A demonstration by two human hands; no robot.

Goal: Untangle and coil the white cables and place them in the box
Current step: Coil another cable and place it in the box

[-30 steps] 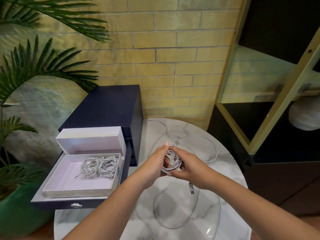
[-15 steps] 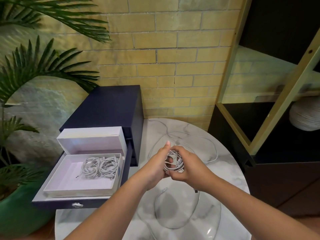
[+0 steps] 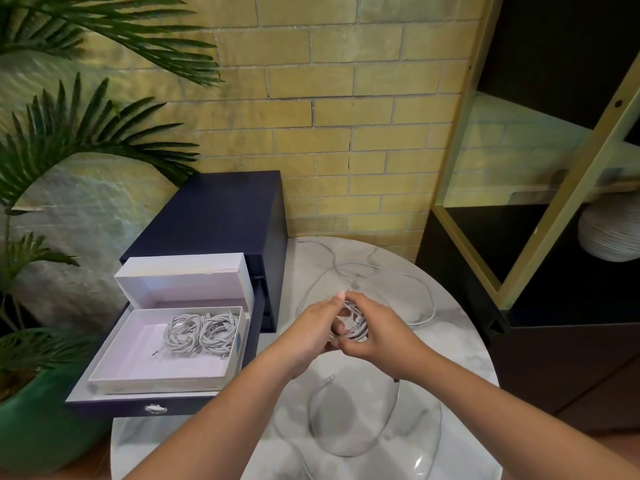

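Two hands met at the centre of the frame, above the marble table [image 3: 460, 358]. The left hand [image 3: 313, 329] and the right hand [image 3: 379, 329] each had fingers curled round a small coil of white cable [image 3: 354, 325], held between them. A loose loop of cable [image 3: 346, 452] showed in the lower centre, below the wrists. A second loose cable [image 3: 405, 276] lay on the tabletop above the hands. At centre left, the open white box [image 3: 138, 355] held two finished coils [image 3: 201, 332], side by side and touching.
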